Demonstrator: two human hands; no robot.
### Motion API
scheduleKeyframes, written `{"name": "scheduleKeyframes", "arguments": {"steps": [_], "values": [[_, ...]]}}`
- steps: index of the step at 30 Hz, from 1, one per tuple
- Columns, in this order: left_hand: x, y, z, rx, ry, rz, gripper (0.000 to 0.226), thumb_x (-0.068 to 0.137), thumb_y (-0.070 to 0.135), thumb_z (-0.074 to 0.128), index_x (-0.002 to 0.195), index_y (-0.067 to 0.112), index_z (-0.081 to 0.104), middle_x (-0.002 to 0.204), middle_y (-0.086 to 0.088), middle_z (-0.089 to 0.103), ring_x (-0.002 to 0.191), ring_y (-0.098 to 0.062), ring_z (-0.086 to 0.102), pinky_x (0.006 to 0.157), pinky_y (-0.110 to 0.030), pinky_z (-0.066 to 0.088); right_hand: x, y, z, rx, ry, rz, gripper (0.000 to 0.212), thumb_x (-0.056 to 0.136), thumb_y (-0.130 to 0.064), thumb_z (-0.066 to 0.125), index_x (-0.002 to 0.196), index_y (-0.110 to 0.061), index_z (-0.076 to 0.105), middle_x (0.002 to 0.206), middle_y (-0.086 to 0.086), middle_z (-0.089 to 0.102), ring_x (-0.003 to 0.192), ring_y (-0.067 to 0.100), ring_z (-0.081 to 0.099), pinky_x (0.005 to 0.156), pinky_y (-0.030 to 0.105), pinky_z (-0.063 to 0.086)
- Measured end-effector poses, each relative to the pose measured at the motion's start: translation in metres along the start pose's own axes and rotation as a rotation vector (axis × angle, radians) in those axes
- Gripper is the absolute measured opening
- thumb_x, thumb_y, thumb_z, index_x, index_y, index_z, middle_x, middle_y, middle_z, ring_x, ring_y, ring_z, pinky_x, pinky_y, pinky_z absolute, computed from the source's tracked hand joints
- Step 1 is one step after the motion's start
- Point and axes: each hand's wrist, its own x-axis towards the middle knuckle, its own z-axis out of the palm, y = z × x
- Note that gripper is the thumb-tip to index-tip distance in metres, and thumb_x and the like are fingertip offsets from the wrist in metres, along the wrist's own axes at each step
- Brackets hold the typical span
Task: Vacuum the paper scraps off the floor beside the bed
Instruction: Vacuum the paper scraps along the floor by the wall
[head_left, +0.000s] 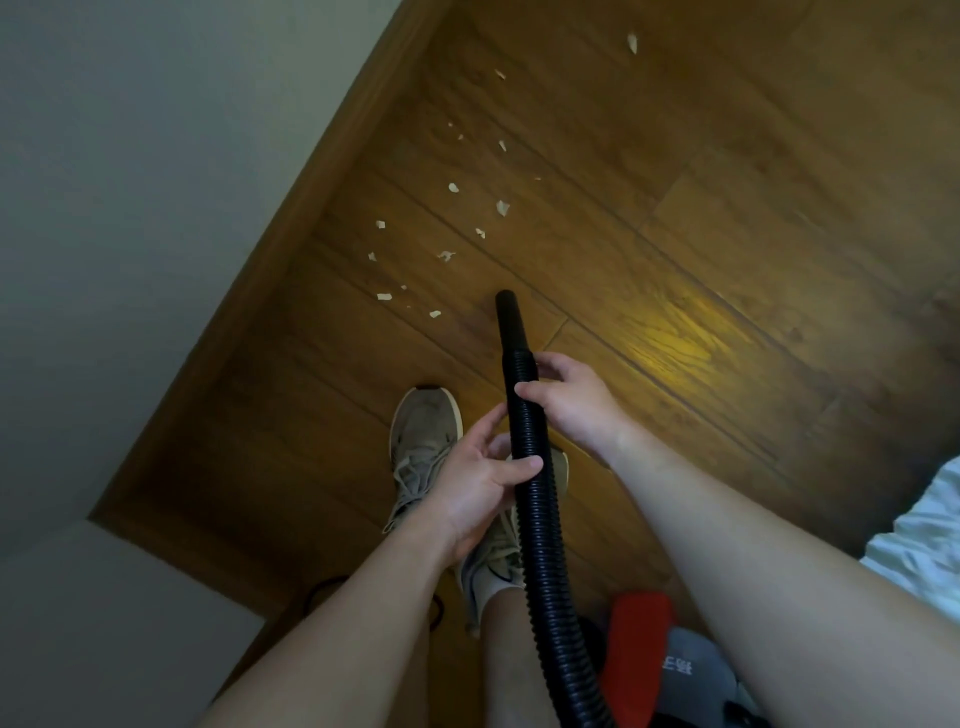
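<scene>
Paper scraps (502, 208) lie scattered on floor (727, 208), 10 to 1 o'clock of nozzle (511, 322); none visibly collected. Left grip (483, 467) and right grip (566, 395) both curled round hose (545, 545); whole sweep judged pending.

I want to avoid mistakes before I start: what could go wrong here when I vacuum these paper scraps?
1. The nozzle of the hose is narrow and the paper scraps are spread wide, so the far scrap may be missed.
2. Some scraps lie close to the baseboard, where the nozzle may reach badly.
3. A black cord seems to loop beside the shoes; a step could catch it.
</scene>
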Motion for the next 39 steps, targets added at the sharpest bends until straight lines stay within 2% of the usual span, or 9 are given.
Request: {"name": "scheduleKeyframes", "arguments": {"steps": [4, 11, 17, 20, 23, 27, 30, 33, 39], "values": [[0.001, 0.0, -0.003, 0.013, 0.022, 0.0, 0.083, 0.089, -0.009, 0.067, 0.157, 0.024, 0.034, 0.128, -0.005, 0.07, 0.113, -0.025, 0.07, 0.095, -0.044, 0.058, 0.002, -0.002, 0.007, -0.019, 0.005, -0.002, 0.057, 0.091, -0.02, 0.067, 0.145, -0.014, 0.048, 0.137, 0.001, 0.058, 0.113, 0.015, 0.058, 0.089, 0.025, 0.044], [-0.004, -0.003, -0.02, 0.006, 0.045, 0.004, 0.083, 0.089, -0.008, 0.068, 0.156, 0.028, 0.036, 0.121, 0.0, 0.074, 0.106, -0.021, 0.073, 0.081, -0.038, 0.061, -0.001, -0.008, 0.024, -0.036, -0.034, 0.019, 0.059, 0.09, -0.018, 0.067, 0.145, -0.015, 0.047, 0.138, 0.001, 0.058, 0.116, 0.017, 0.059, 0.098, 0.032, 0.048], [-0.007, -0.009, -0.039, -0.011, 0.05, 0.014, 0.082, 0.09, -0.006, 0.068, 0.156, 0.031, 0.036, 0.131, -0.001, 0.068, 0.11, -0.019, 0.071, 0.085, -0.04, 0.061, 0.0, -0.013, 0.041, -0.071, -0.067, 0.016, 0.06, 0.09, -0.017, 0.068, 0.145, -0.014, 0.046, 0.139, 0.002, 0.056, 0.118, 0.019, 0.059, 0.102, 0.039, 0.049], [-0.009, -0.012, -0.049, -0.034, 0.052, 0.016, 0.081, 0.09, -0.006, 0.068, 0.155, 0.032, 0.038, 0.131, 0.001, 0.068, 0.112, -0.018, 0.07, 0.09, -0.042, 0.06, 0.001, -0.014, 0.052, -0.093, -0.093, 0.016, 0.059, 0.09, -0.018, 0.068, 0.145, -0.016, 0.046, 0.138, 0.001, 0.057, 0.11, 0.015, 0.061, 0.094, 0.031, 0.052], [-0.012, -0.014, -0.058, -0.048, 0.063, 0.03, 0.08, 0.09, -0.006, 0.068, 0.154, 0.032, 0.039, 0.131, 0.003, 0.069, 0.114, -0.018, 0.069, 0.094, -0.044, 0.058, 0.001, -0.016, 0.063, -0.133, -0.094, -0.002, 0.058, 0.09, -0.019, 0.068, 0.144, -0.015, 0.048, 0.136, 0.0, 0.058, 0.107, 0.011, 0.058, 0.084, 0.019, 0.045], [-0.015, -0.016, -0.068, -0.067, 0.073, 0.046, 0.077, 0.09, -0.005, 0.069, 0.15, 0.036, 0.042, 0.134, 0.003, 0.067, 0.114, -0.017, 0.069, 0.089, -0.039, 0.06, 0.003, -0.019, 0.075, -0.172, -0.106, -0.006, 0.057, 0.089, -0.019, 0.068, 0.143, -0.015, 0.05, 0.137, 0.001, 0.058, 0.115, 0.015, 0.058, 0.096, 0.027, 0.046], [-0.017, -0.016, -0.074, -0.081, 0.077, 0.063, 0.076, 0.091, -0.004, 0.068, 0.149, 0.037, 0.042, 0.138, 0.002, 0.063, 0.122, -0.02, 0.064, 0.093, -0.042, 0.058, 0.005, -0.022, 0.082, -0.192, -0.125, -0.003, 0.057, 0.09, -0.02, 0.067, 0.144, -0.015, 0.048, 0.137, 0.001, 0.058, 0.117, 0.018, 0.059, 0.102, 0.033, 0.047], [-0.018, -0.014, -0.08, -0.106, 0.084, 0.083, 0.077, 0.091, -0.005, 0.068, 0.15, 0.037, 0.041, 0.14, 0.001, 0.061, 0.126, -0.022, 0.061, 0.093, -0.04, 0.059, 0.008, -0.028, 0.089, -0.204, -0.136, -0.009, 0.057, 0.09, -0.019, 0.065, 0.144, -0.017, 0.049, 0.136, 0.001, 0.059, 0.114, 0.018, 0.061, 0.095, 0.029, 0.049], [-0.014, -0.002, -0.089, -0.088, 0.103, 0.119, 0.081, 0.09, -0.004, 0.07, 0.152, 0.037, 0.039, 0.139, 0.005, 0.06, 0.123, -0.017, 0.062, 0.086, -0.033, 0.061, 0.02, -0.043, 0.099, -0.216, -0.117, -0.021, 0.054, 0.088, -0.021, 0.066, 0.14, -0.02, 0.052, 0.114, -0.006, 0.06, 0.081, -0.001, 0.06, 0.051, 0.005, 0.044]]}}
